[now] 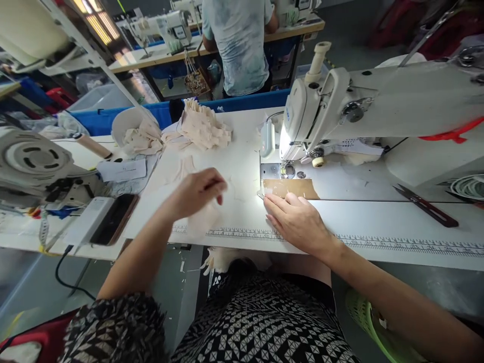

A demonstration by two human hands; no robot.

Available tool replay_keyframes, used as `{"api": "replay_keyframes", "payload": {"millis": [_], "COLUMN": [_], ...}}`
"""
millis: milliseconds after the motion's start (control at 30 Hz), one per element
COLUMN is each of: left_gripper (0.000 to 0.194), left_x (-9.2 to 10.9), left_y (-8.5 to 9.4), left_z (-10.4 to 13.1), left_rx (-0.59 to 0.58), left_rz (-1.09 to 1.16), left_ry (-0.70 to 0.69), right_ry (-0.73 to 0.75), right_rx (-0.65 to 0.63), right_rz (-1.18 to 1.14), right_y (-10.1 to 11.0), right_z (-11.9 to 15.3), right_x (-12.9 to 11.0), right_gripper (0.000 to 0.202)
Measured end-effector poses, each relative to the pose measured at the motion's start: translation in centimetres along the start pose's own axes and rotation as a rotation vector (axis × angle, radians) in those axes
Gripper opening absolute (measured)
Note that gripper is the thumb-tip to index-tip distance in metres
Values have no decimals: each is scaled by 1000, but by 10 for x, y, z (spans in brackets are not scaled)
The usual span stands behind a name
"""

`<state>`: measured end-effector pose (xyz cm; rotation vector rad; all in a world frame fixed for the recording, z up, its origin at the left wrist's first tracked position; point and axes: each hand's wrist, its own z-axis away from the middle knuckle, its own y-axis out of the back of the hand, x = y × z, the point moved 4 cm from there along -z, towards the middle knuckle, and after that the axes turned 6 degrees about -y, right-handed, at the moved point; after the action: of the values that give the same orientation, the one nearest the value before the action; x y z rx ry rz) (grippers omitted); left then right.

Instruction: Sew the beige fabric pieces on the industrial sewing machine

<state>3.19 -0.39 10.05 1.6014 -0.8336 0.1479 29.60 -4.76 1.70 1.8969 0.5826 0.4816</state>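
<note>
My left hand (198,192) is over the white table, left of the sewing machine (302,116), slightly blurred, its fingers curled inward. Around and below it is a smeared, pale piece of cloth (204,214); whether the fingers grip it is unclear. My right hand (297,219) rests palm down on the machine bed, fingers together, at the lower edge of a brown tape strip (295,188). A small, pale, pointed thing (260,194) shows at its fingertips, mostly hidden. Just behind the strip is the lit needle area.
Pale cloth pieces (206,126) are heaped at the back left. A phone (114,219) and a white box (89,220) lie left. Dark-handled snips (427,205) lie right. A ruler strip (242,234) runs along the front. A person (238,45) sits beyond the table.
</note>
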Motion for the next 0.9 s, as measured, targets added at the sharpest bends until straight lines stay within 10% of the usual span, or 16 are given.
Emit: {"api": "replay_keyframes", "payload": {"millis": [133, 333, 900], "left_gripper": [14, 16, 14], "left_x": [35, 31, 19], "left_y": [-68, -113, -138], "left_z": [-33, -72, -84], "left_rx": [-302, -315, -216], "left_rz": [368, 594, 399], "left_ry": [77, 97, 162], "right_ry": [19, 28, -24], "right_rx": [19, 3, -33], "right_rz": [41, 36, 14], "right_y": [0, -1, -5], "right_z": [-5, -8, -4], "right_x": [14, 29, 29], "right_gripper": [33, 30, 42]}}
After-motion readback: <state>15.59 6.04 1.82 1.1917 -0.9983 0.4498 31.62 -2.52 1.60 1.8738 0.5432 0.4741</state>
